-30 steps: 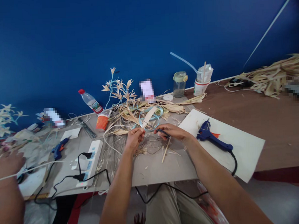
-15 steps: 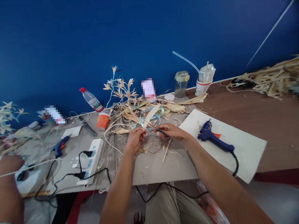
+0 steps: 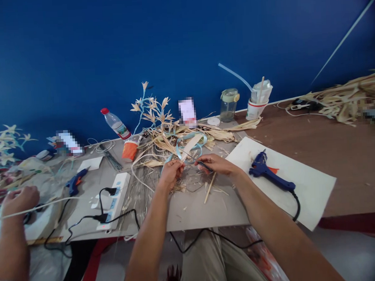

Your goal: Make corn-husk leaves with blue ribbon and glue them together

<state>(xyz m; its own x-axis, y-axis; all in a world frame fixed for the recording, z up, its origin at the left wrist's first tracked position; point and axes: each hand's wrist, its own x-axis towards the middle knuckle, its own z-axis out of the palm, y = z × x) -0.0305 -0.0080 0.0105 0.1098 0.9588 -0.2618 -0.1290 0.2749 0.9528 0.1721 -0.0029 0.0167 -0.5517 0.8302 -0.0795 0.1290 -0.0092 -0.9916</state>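
In the head view, a thin, pale, flat strip [image 3: 192, 145] slants up over the counter [image 3: 203, 216]. The left hand [image 3: 171, 174] pinches its low end. The right hand [image 3: 216, 164] curls around dark scissors [image 3: 204, 165]. A neighbor's hand [image 3: 22, 200] has shifted right. The bottle's label [image 3: 122, 130] is too small to read.

Surface [image 3: 356, 162]: brown at right, grey toward left. White board [image 3: 308, 193], one corner overhanging near edge. Power strip [image 3: 123, 185] farther left, close to near edge. Pale dry strips [image 3: 220, 134], possibly husk, heaped toward far edge. Jar [image 3: 228, 107], red-rimmed cup [image 3: 255, 111] along far edge.
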